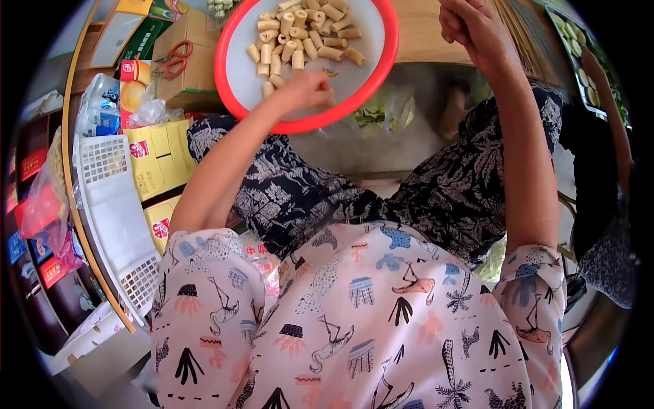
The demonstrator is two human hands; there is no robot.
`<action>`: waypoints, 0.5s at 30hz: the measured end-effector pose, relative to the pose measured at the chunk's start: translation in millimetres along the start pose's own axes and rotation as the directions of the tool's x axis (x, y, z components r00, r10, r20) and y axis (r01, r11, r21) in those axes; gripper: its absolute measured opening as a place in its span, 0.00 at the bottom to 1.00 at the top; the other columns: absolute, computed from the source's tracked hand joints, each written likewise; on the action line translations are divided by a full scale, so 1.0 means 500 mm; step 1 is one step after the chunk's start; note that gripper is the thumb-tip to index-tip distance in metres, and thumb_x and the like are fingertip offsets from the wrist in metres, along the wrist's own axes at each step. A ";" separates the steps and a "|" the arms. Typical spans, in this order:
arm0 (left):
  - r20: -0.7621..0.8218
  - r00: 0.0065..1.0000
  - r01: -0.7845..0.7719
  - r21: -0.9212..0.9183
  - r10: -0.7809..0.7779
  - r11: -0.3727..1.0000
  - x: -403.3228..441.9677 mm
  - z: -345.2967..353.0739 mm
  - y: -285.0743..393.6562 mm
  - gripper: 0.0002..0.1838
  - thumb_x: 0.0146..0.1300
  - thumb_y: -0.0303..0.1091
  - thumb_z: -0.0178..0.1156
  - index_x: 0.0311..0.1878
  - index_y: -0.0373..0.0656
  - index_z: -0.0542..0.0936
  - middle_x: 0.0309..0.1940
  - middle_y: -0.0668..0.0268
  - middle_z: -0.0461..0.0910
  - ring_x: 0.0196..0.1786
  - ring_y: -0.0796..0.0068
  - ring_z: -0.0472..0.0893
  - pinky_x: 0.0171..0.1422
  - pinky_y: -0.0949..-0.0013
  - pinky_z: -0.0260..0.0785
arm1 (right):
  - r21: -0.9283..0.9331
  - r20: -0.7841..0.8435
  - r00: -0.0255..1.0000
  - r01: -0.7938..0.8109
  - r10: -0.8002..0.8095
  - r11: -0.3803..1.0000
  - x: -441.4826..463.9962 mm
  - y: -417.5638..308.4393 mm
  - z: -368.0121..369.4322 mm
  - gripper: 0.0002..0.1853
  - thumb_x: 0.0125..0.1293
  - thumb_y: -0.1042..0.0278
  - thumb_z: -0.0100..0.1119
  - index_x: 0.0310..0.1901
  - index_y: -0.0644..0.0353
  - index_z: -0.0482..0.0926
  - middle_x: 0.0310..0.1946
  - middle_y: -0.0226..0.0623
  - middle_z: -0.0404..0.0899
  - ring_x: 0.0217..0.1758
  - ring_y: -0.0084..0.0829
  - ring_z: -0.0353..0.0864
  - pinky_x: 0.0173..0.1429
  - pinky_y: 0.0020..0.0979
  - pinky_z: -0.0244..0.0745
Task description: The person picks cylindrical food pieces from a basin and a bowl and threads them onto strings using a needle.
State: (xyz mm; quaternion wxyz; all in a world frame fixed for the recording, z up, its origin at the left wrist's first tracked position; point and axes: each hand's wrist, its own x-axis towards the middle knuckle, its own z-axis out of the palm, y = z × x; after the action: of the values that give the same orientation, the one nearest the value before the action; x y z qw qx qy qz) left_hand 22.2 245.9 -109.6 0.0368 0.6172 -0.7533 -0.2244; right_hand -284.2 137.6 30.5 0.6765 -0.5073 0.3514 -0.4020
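Observation:
In the head view, my left hand (pixel 310 93) is closed over the near part of a white basin (pixel 238 68) with a red rim. Its fingers are curled, and whatever they may hold is hidden. Many short beige rolls (pixel 311 49), cut into cylinders, lie at the basin's far side, beyond that hand. My right hand (pixel 473 31) is raised at the top, right of the basin, fingers folded tightly together. What it may grip cannot be made out. Closest to it is a bundle of thin wooden sticks (pixel 523 41) on the wooden table.
Left stand a cardboard box (pixel 184 61) with red-handled scissors (pixel 178 58), yellow cartons (pixel 160 157) and a white plastic basket (pixel 109 198). Beneath the table edge is a plastic bag with greens (pixel 381 116). At right, another person's arm (pixel 610 95) is beside a tray of sliced food (pixel 575 51).

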 end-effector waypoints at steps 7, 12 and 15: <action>0.275 0.961 0.096 -0.189 -0.041 0.977 0.022 0.006 0.003 0.18 0.56 0.41 0.64 0.43 0.37 0.78 0.35 0.59 0.80 0.38 0.65 0.79 0.42 0.64 0.73 | 0.008 0.000 1.000 -0.002 0.002 1.000 0.005 -0.004 -0.002 0.09 0.70 0.72 0.46 0.46 0.63 0.74 0.18 0.25 0.63 0.18 0.19 0.59 0.23 0.22 0.59; 0.336 0.886 0.460 -0.533 -0.320 0.710 0.017 -0.005 -0.024 0.15 0.63 0.41 0.57 0.40 0.38 0.83 0.31 0.62 0.81 0.31 0.70 0.80 0.37 0.66 0.73 | 0.000 -0.017 1.000 0.024 -0.024 1.000 -0.004 -0.008 0.007 0.09 0.70 0.71 0.46 0.47 0.63 0.74 0.19 0.24 0.63 0.18 0.18 0.59 0.23 0.21 0.59; -0.156 0.977 0.146 0.005 -0.144 0.989 0.019 0.002 -0.057 0.13 0.62 0.40 0.57 0.40 0.42 0.84 0.32 0.60 0.81 0.36 0.64 0.81 0.41 0.65 0.71 | -0.003 -0.001 1.000 0.028 -0.028 1.000 0.002 -0.003 0.000 0.10 0.70 0.71 0.46 0.47 0.63 0.75 0.19 0.24 0.63 0.18 0.18 0.59 0.23 0.21 0.59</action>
State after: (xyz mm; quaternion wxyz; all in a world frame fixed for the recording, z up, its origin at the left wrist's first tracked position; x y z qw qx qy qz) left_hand 45.7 233.0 -123.5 0.0739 0.6864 -0.7029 -0.1713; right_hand -284.0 136.5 32.0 0.6697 -0.5131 0.3454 -0.4111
